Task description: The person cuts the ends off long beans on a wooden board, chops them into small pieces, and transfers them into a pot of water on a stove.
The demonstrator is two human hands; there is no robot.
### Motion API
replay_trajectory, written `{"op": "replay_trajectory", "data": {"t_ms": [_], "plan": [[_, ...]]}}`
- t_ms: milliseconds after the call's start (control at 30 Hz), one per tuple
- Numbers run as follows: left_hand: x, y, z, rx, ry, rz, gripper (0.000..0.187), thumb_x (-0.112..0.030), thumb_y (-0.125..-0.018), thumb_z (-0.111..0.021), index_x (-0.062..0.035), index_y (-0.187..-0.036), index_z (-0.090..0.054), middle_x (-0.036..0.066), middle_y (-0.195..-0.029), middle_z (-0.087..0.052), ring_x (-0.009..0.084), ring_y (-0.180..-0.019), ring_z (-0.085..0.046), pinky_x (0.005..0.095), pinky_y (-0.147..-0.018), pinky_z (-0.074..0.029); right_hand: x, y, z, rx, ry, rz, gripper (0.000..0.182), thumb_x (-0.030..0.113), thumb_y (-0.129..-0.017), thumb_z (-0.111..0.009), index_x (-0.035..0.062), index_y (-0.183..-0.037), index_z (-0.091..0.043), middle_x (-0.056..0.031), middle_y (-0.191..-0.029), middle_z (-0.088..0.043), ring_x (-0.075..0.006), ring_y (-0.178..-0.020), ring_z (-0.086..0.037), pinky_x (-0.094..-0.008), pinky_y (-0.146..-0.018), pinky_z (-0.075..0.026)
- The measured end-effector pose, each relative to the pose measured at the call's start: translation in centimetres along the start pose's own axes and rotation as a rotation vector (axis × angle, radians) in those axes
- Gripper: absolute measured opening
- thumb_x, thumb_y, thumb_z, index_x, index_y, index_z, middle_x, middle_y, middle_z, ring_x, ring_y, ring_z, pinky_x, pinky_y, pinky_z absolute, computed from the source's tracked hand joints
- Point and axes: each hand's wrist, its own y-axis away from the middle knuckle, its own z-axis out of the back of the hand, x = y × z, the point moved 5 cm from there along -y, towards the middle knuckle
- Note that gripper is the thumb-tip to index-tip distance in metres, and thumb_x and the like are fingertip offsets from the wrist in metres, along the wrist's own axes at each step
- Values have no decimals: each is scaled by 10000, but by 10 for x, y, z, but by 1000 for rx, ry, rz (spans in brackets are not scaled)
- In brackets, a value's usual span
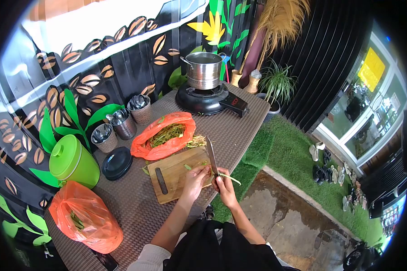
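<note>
My right hand [226, 189] is closed round the handle of a kitchen knife [212, 152], its blade pointing up and away from me. A thin pale-green stem [231, 178] sticks out to the right past the knife. My left hand [196, 181] pinches at the stem close beside the blade; its fingertips partly hide what they grip. Both hands are over the right front edge of a wooden cutting board [175, 168], which has a slot handle and a few green scraps on it. Behind the board, an open orange plastic bag [140, 145] holds greens and stems.
A steel pot [203, 72] stands on a black portable stove [199, 100] at the table's back. Cutlery cups [124, 123], dark plates [117, 163], a green lidded bucket [75, 163] and another orange bag [88, 221] line the left. A phone [107, 260] lies near the front edge.
</note>
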Motion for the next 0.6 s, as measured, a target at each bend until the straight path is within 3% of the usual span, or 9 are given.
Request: {"op": "replay_trajectory", "data": {"t_ms": [67,200,300,367,467,600], "plan": [[1,-1,1,24,-6,-19,139,-84,-912,-580,17,-997,-623,76,-973,-647,133,-898,-609,257,-828,-490,1,2,-3,19,-81,-44,297,158,-994,-416,66,-1274,-383,34,-786,-384,-44,-655,-340,-189,-578,-305],[-2,-1,0,24,-32,-35,151,-96,-913,-584,23,-996,-626,67,-960,-647,118,-883,-602,242,-806,-481,-6,-1,-5,33,-81,-22,313,148,-990,-423,70,-1289,-376,30,-793,-385,-44,-660,-334,-192,-580,-305],[-4,1,0,24,-25,-24,159,-99,-914,-585,27,-1002,-626,62,-951,-648,109,-868,-596,239,-785,-475,-11,-3,-5,-15,41,13,302,133,-981,-439,61,-1272,-403,19,-841,-438,-67,-710,-406,-220,-638,-377],[-4,1,3,-16,-76,-59,164,-109,-917,-584,29,-993,-628,59,-948,-646,108,-870,-595,239,-780,-471,-14,-4,-3,-86,168,53,278,128,-971,-459,48,-1237,-448,-18,-955,-526,-107,-827,-499,-263,-755,-432],[-4,1,6,-28,-83,-85,157,-124,-918,-586,1,-997,-636,33,-942,-645,89,-855,-585,221,-735,-460,-14,-7,-4,-115,268,73,267,140,-960,-489,35,-1205,-478,-56,-1068,-569,-138,-938,-538,-286,-838,-435],[0,1,12,-83,-113,-31,144,-143,-917,-592,-37,-998,-646,3,-938,-642,62,-816,-567,201,-677,-435,-23,-18,-1,-134,389,6,282,159,-953,-513,32,-1203,-479,-87,-1075,-590,-149,-952,-552,-297,-841,-439]]}}
